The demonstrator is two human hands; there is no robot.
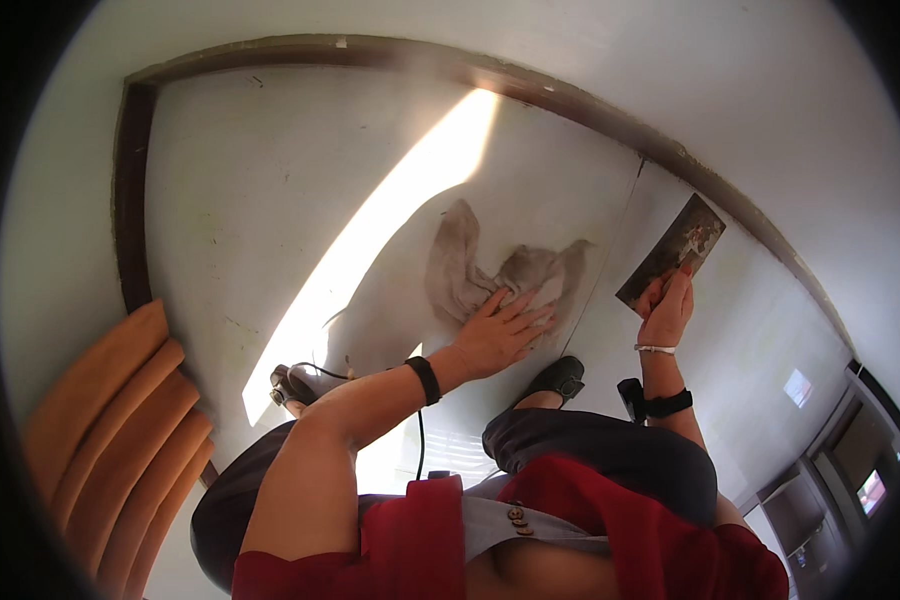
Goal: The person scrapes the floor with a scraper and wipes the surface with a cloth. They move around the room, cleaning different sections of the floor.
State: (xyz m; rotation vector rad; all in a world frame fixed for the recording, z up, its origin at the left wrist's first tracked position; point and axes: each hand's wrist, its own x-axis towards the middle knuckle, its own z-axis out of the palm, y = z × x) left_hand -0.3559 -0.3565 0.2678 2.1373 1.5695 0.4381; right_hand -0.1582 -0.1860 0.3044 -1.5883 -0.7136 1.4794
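My left hand lies palm down with fingers spread on a crumpled, damp-looking grey cloth, which is spread on the pale floor. The cloth's far edge is bunched, and its dark patches may be dirt or wetness. To the right, my right hand grips a dark rectangular metal plate tool, perhaps a plastering trowel. Its face is worn and has light flaking patches. The fingers cover its handle, if it has one. The tool appears raised off the floor, tilted up and to the right.
A dark brown baseboard runs along the wall. Stacked orange curved panels or folds stand at the left. Bright sunlight crosses the floor. My shoes are close to the cloth. A dark cable hangs near my left arm. Dark-framed furniture is at lower right.
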